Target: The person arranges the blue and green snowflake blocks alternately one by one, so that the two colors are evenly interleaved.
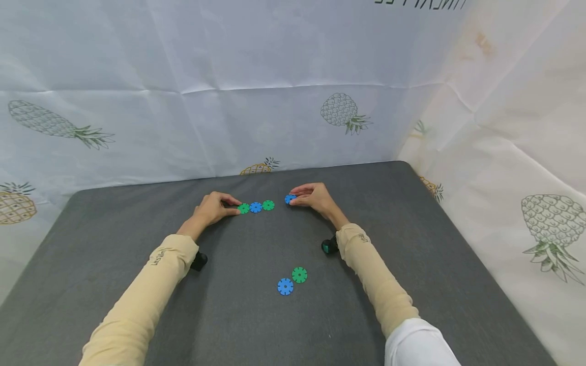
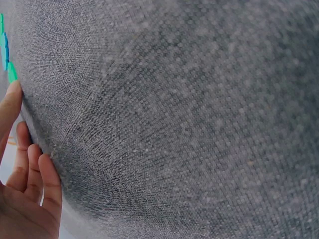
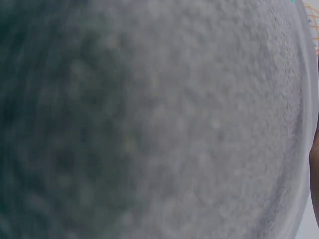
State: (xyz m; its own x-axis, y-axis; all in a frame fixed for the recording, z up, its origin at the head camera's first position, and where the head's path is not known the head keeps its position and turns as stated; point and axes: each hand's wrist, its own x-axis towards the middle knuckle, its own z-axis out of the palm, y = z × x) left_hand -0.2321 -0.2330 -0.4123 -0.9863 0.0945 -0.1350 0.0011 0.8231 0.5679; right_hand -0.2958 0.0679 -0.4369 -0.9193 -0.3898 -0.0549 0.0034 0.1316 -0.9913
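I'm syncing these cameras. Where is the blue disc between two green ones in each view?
Head: blue disc just left of and below centre.
Left wrist: blue sliver at the left edge, upper part.
Right wrist: not visible.
Shared landmark: grey tabletop, in all three.

Free passage runs between the sleeves (image 1: 136, 300), interrupted by the two nearer discs (image 1: 285, 291).

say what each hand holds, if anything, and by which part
The right hand pinches a blue disc by its edge; the left hand, the leftmost green disc, by its left edge.
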